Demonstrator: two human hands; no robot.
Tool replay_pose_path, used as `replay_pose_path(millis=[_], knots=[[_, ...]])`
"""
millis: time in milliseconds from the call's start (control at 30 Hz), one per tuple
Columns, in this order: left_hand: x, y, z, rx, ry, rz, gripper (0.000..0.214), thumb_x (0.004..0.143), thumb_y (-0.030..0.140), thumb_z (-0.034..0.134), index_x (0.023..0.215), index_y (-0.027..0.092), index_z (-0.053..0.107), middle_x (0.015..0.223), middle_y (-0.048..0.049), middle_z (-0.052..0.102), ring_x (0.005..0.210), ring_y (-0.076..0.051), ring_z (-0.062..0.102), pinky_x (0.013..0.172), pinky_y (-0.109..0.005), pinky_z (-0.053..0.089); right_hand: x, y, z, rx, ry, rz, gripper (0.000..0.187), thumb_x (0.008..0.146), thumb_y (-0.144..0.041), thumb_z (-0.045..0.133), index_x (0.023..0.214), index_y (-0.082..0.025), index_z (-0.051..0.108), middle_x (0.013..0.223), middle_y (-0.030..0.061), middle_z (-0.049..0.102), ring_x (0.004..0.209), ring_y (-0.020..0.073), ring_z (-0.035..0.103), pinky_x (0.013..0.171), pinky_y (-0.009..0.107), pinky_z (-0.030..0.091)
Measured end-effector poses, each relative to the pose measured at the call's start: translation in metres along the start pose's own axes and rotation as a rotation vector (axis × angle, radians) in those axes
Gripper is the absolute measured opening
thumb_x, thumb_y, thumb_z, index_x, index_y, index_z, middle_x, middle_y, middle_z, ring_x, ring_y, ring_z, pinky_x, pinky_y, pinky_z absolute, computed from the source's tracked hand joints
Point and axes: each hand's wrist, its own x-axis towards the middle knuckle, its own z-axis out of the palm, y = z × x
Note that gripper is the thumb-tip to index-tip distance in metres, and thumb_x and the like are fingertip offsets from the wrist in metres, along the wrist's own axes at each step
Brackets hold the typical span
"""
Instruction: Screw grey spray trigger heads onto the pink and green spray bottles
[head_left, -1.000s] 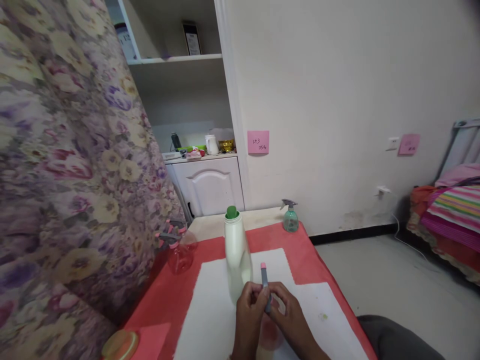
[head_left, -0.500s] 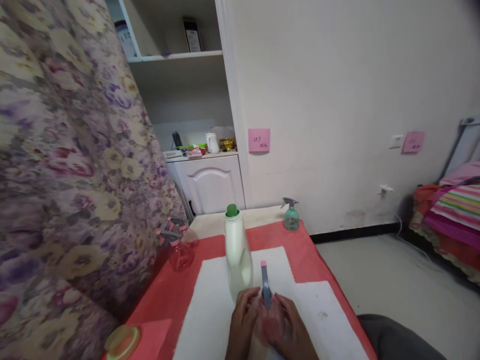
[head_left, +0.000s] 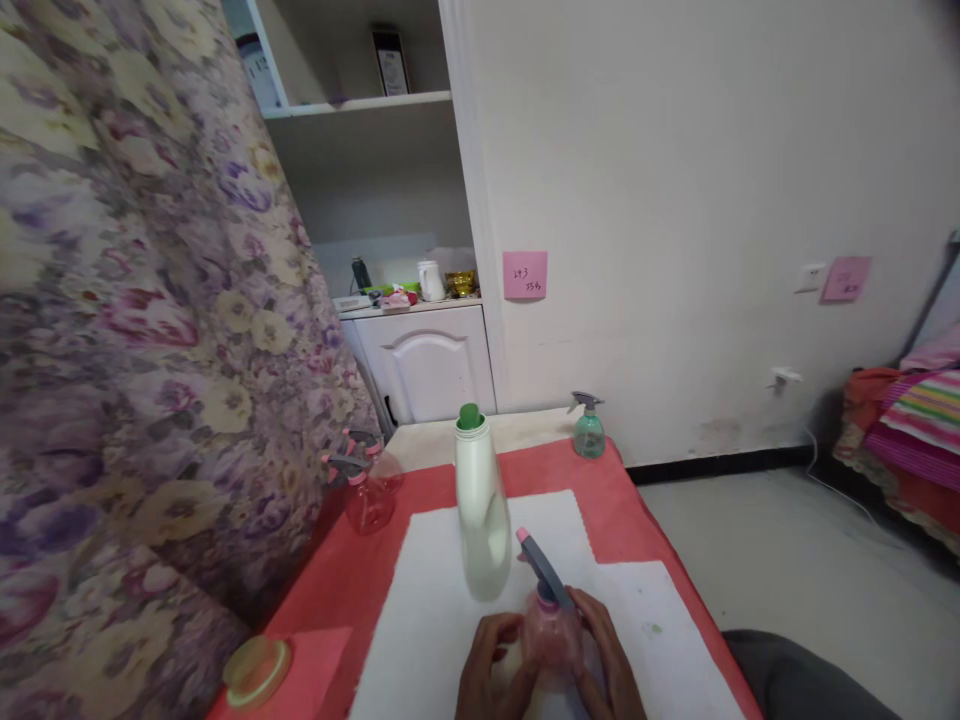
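A pink spray bottle (head_left: 551,635) with a grey trigger head and pink nozzle is between my two hands near the front of the table. My left hand (head_left: 495,665) curls round its left side, and my right hand (head_left: 604,650) wraps its right side. The nozzle points away and to the left. Just beyond it a tall pale green jug (head_left: 480,520) stands upright on white paper (head_left: 420,600), its handle on the right and a green piece in its open neck.
Pink spray bottles (head_left: 369,500) stand at the table's left edge by a floral curtain (head_left: 150,300). A green spray bottle (head_left: 589,436) is at the back right. A round yellowish lid or dish (head_left: 257,672) lies front left, on red paper.
The spray bottle has been turned and tilted, so its nozzle now points further left. My hands have shifted slightly with it, and my left hand is lower, away from the jug.
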Motion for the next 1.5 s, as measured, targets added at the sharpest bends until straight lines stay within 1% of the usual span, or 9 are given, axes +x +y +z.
replay_pose_path(millis=[100,167,267,367,633,800,1167,1333,1500], knots=[[-0.003,-0.013,0.005,0.024,0.102,0.065,0.033,0.075,0.049,0.065,0.095,0.023,0.066,0.094,-0.0061,0.069,0.092,-0.026,0.064,0.083,-0.037,0.051,-0.001,0.004,-0.005,0.044,-0.046,0.047,0.049,0.092,-0.047,0.048,0.137,-0.028,0.045,0.139,0.0083,0.055,0.128,0.0282,0.053,0.108,0.04,0.045],[0.001,-0.021,0.01,0.022,0.159,0.08,0.044,0.071,0.05,0.067,0.106,0.022,0.064,0.107,-0.0083,0.068,0.101,-0.027,0.063,0.087,-0.039,0.052,0.0,0.008,-0.007,0.059,-0.05,0.035,0.046,0.093,-0.046,0.048,0.135,-0.028,0.047,0.137,0.008,0.056,0.128,0.0268,0.054,0.108,0.038,0.045],[0.011,-0.03,0.017,-0.005,0.097,0.061,0.067,0.068,0.046,0.07,0.128,0.022,0.054,0.131,-0.0112,0.061,0.121,-0.03,0.056,0.101,-0.042,0.048,0.004,0.012,-0.008,0.042,-0.02,0.001,0.039,0.093,-0.042,0.05,0.13,-0.028,0.05,0.133,0.0079,0.057,0.124,0.0253,0.056,0.105,0.037,0.048],[0.019,-0.037,0.025,-0.006,0.01,0.04,0.074,0.065,0.041,0.071,0.133,0.022,0.05,0.135,-0.0111,0.06,0.127,-0.033,0.053,0.106,-0.044,0.046,0.007,0.011,-0.01,-0.004,-0.062,-0.043,0.033,0.093,-0.034,0.052,0.126,-0.028,0.053,0.125,0.0075,0.06,0.116,0.0236,0.061,0.098,0.034,0.054],[0.025,-0.07,0.038,0.213,0.198,0.144,0.078,0.062,0.047,0.071,0.131,0.016,0.051,0.132,-0.0192,0.058,0.124,-0.037,0.053,0.106,-0.05,0.044,0.01,0.0,-0.01,-0.002,-0.069,-0.005,0.027,0.094,-0.028,0.049,0.118,-0.025,0.059,0.116,0.0073,0.064,0.108,0.022,0.064,0.091,0.032,0.057],[0.027,-0.057,0.033,0.268,0.1,0.121,0.087,0.059,0.044,0.077,0.134,0.012,0.045,0.133,-0.0223,0.057,0.123,-0.037,0.055,0.107,-0.048,0.044,0.01,0.001,-0.002,0.067,0.047,0.047,0.025,0.092,-0.033,0.051,0.112,-0.024,0.062,0.112,0.0075,0.065,0.104,0.0223,0.065,0.09,0.032,0.057],[0.011,-0.04,0.036,0.037,0.099,0.054,0.091,0.051,0.022,0.077,0.134,0.02,0.041,0.136,-0.0146,0.057,0.128,-0.034,0.051,0.111,-0.044,0.04,0.008,0.009,-0.016,0.006,-0.103,0.049,0.027,0.087,-0.024,0.056,0.112,-0.021,0.064,0.112,0.0095,0.069,0.105,0.0239,0.068,0.091,0.034,0.059],[-0.012,-0.057,0.013,0.032,0.198,0.038,0.089,0.051,0.028,0.079,0.133,0.019,0.045,0.132,-0.0144,0.06,0.126,-0.035,0.053,0.109,-0.044,0.043,0.006,0.014,-0.017,-0.033,-0.11,0.06,0.027,0.083,-0.027,0.062,0.109,-0.022,0.068,0.11,0.0084,0.072,0.104,0.0241,0.069,0.089,0.031,0.06],[-0.015,-0.067,-0.056,0.085,0.418,-0.101,0.078,0.058,0.037,0.076,0.128,0.019,0.047,0.124,-0.015,0.065,0.116,-0.032,0.062,0.1,-0.043,0.05,0.002,0.011,-0.009,-0.012,-0.031,0.09,0.027,0.084,-0.037,0.059,0.104,-0.022,0.069,0.107,0.0083,0.072,0.102,0.023,0.069,0.088,0.03,0.059]])
